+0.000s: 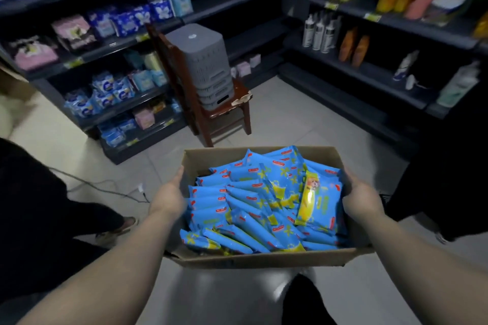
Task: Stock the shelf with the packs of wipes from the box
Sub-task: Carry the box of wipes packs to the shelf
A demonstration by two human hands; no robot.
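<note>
An open cardboard box is held above the floor in front of me, filled with several blue and yellow packs of wipes. My left hand grips the box's left wall and my right hand grips its right wall. One pack with a yellow front lies on top near the right side. Dark shelves with blue and pink packs stand at the left, beyond the box.
A wooden chair carrying a stack of grey baskets stands ahead against the shelves. Shelves with bottles run along the right. A person's leg and foot are at the left, beside a cable on the tiled floor.
</note>
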